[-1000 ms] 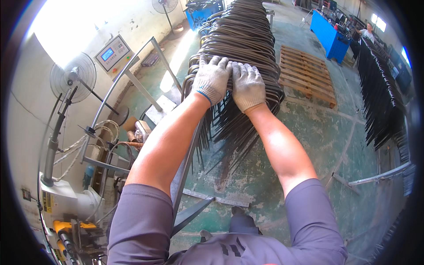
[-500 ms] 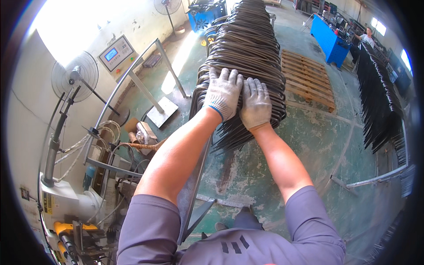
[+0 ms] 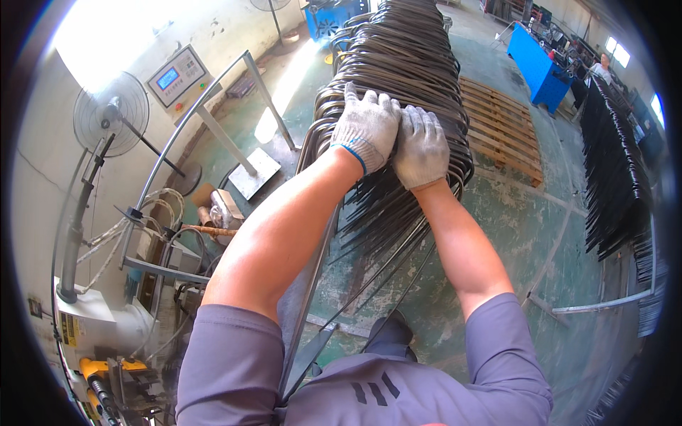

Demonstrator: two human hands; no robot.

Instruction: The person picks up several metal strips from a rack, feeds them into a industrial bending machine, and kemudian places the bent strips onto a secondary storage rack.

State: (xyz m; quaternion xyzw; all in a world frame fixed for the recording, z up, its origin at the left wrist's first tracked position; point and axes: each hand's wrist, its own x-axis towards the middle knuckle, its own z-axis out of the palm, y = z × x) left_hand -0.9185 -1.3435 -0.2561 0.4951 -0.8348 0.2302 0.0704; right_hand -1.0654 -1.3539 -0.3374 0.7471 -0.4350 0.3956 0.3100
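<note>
A long row of dark, bent metal rods (image 3: 405, 60) hangs packed together on a rack in front of me. My left hand (image 3: 368, 128), in a grey-white knit glove with a blue cuff edge, curls over the tops of the nearest rods. Close beside it, my right hand (image 3: 420, 148), gloved alike, has its fingers hooked over the same rods. Both palms hide the part they grip. Below the hands the rods' loose ends fan out, a few of them reaching down toward my body.
A wooden pallet (image 3: 501, 131) lies right of the row. Further right hangs another row of dark rods (image 3: 614, 163); a person (image 3: 602, 69) stands behind it. Left are a control panel (image 3: 179, 82) on a stand, a fan (image 3: 111, 113) and a machine with hoses (image 3: 106, 319). A blue workbench (image 3: 536, 67) stands far right.
The nearest rods have shifted toward me under my hands, and their lower ends now spread out and swing closer to my body. The left fingers have curled more.
</note>
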